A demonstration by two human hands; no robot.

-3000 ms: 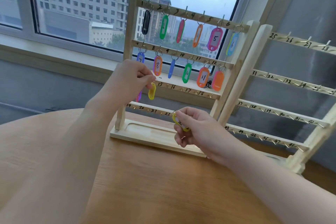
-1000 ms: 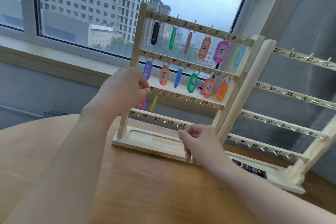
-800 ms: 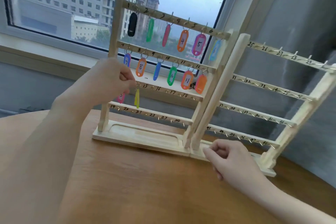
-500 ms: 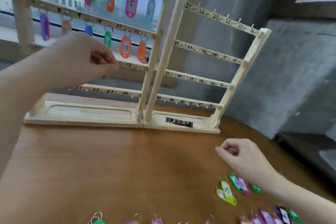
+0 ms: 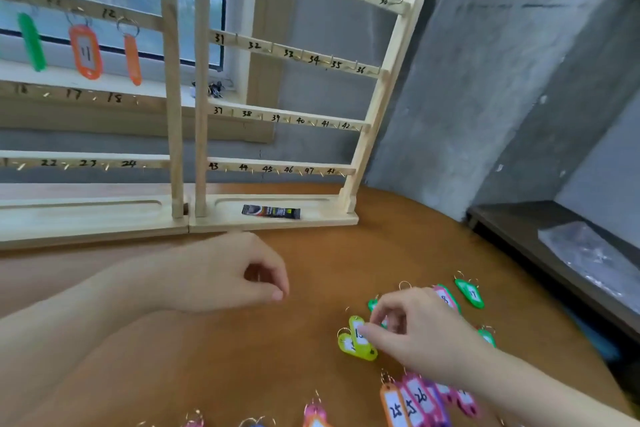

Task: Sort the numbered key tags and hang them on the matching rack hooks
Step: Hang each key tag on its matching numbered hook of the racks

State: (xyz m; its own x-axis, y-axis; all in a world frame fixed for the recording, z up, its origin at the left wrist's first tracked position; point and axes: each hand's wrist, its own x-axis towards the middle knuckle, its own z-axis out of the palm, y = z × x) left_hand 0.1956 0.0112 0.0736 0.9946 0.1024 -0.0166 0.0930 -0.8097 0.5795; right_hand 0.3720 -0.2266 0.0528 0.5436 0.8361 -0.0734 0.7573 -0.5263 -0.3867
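Note:
Two wooden racks stand side by side at the table's back. The left rack [image 5: 170, 87] carries a green tag [image 5: 32, 42], an orange tag marked 11 [image 5: 85, 52] and another orange tag [image 5: 132, 59]. On the right rack [image 5: 379, 90], the hooks numbered 25 to 48 are bare. Loose tags lie on the table at lower right. My right hand [image 5: 419, 329] pinches a yellow-green tag [image 5: 358, 329] that lies over a second yellow-green one [image 5: 346, 346]. My left hand [image 5: 235, 276] hovers over the table, fingers loosely curled, holding nothing.
A green tag [image 5: 469, 293], an orange tag marked 25 [image 5: 393, 407], a pink tag marked 26 [image 5: 419, 395] and several more lie around my right hand. A black sachet [image 5: 270, 211] sits in the right rack's base tray. A dark low bench [image 5: 512, 222] with a plastic bag [image 5: 588, 253] stands to the right.
My view swung right and down from the left rack to the loose tags. My left hand dropped from the rack to above the table. My right hand came down onto the yellow-green tag.

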